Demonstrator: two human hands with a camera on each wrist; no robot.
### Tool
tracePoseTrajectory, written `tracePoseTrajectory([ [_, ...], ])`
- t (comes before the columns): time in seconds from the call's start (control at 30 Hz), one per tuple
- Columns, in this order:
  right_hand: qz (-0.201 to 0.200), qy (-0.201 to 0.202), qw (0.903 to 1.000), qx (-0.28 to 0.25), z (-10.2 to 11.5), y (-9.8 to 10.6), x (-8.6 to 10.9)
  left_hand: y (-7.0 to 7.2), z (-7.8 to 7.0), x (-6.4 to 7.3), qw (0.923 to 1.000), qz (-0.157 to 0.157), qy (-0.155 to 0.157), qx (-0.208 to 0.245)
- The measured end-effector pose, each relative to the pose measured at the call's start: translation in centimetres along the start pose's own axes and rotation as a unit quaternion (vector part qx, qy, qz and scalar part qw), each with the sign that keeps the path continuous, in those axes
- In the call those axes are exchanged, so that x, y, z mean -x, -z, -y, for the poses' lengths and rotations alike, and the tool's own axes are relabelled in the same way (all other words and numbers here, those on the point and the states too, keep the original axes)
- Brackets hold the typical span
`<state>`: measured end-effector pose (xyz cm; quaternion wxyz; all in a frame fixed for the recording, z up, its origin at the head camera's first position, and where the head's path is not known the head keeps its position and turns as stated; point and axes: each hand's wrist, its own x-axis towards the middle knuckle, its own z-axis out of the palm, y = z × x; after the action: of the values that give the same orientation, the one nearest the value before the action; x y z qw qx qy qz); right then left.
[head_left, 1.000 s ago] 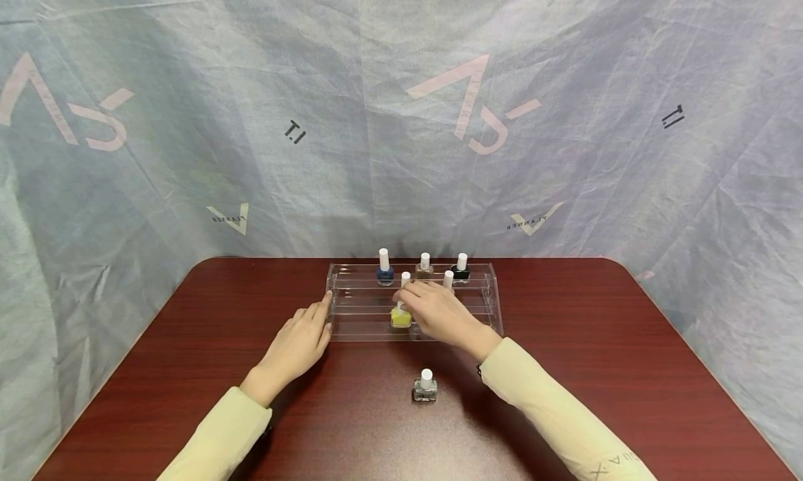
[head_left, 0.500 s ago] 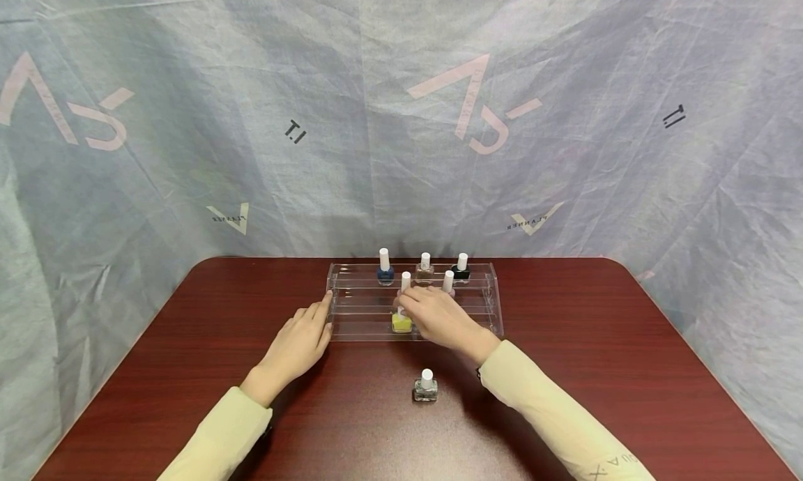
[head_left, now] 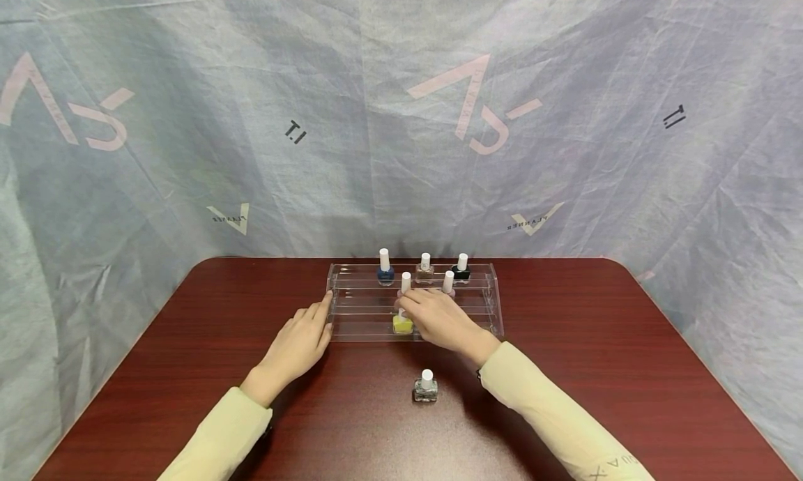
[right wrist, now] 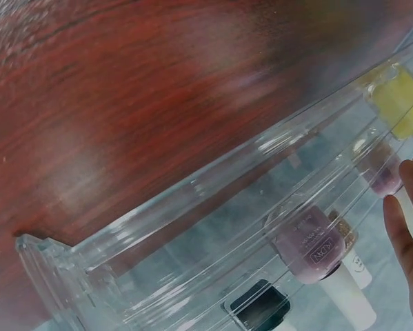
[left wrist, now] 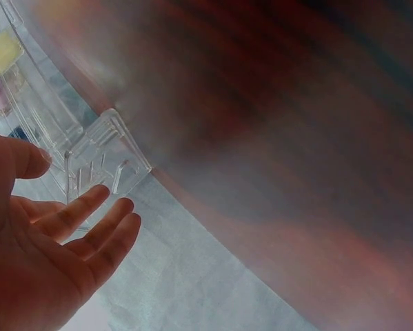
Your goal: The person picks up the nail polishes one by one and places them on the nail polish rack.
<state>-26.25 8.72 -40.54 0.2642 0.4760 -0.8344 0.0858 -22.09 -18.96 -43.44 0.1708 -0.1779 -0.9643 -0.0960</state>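
Note:
My right hand (head_left: pixel 442 318) pinches the white cap of a yellow nail polish bottle (head_left: pixel 403 325), which stands at the lowest tier of a clear acrylic rack (head_left: pixel 357 298). In the right wrist view the yellow bottle (right wrist: pixel 401 102) sits at the rack's front ledge, fingertips by its cap. Against the rack's left end lie the extended fingers of my left hand (head_left: pixel 297 339); the left wrist view shows that hand (left wrist: pixel 61 255) with fingers spread beside the clear end panel (left wrist: pixel 106 155). Behind the right hand are two purple bottles, one plain in the right wrist view as a purple bottle (right wrist: pixel 308 241).
On the top tier stand a blue bottle (head_left: pixel 385 275), a brownish glitter bottle (head_left: pixel 424 273) and a black bottle (head_left: pixel 461 272), all white-capped. A clear, dark-flecked bottle (head_left: pixel 426 390) stands on the red-brown table (head_left: pixel 351 425) before the rack. A grey cloth (head_left: pixel 376 153) hangs behind.
The yellow bottle has shifted slightly down and to the right onto the lowest tier, with my right hand dropping a little alongside. My left hand stays put.

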Motion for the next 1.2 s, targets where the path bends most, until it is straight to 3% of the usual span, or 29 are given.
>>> tracePoseTrajectory([
  [0.43,0.012,-0.011,0.9998,0.011,0.1,0.3,0.1,-0.1,0.0,0.0,1.0000,0.009,0.000,0.003],
  [0.57,0.016,-0.016,0.9997,0.008,0.2,0.4,0.1,0.0,0.0,0.0,1.0000,0.000,-0.005,0.001],
  [1.2,-0.014,-0.023,0.9996,-0.006,0.1,1.5,0.3,0.0,0.1,0.0,1.0000,-0.003,-0.007,0.002],
])
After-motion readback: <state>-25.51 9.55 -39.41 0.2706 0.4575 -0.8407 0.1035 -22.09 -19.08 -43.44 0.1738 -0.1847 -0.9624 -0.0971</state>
